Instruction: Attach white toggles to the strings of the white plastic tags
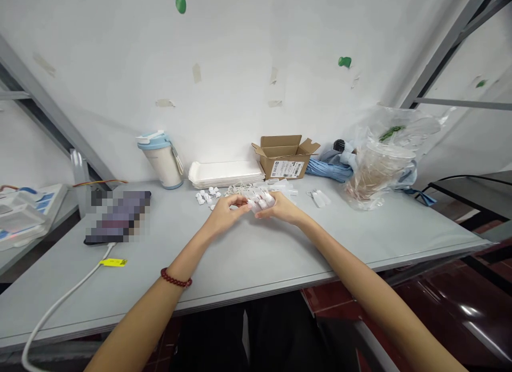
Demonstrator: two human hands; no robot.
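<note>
Left hand [229, 212]: toward the bench's [240, 254] back edge; thumb and fingers slightly apart, touching the cluster's left end. Cluster of small white pieces [262, 199]: whitish, translucent, bunched; between both hands. Right hand [282, 207]: fingers curled, clamped on the cluster's right end.

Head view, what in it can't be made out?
All in the head view:
- Phone screen: pixelated.
- Label print: too small.
- Inside of box: front wall hides it.
- White pieces: small, partly covered by left hand and right hand.
- Contents of bag: veiled by crinkled plastic.
</note>
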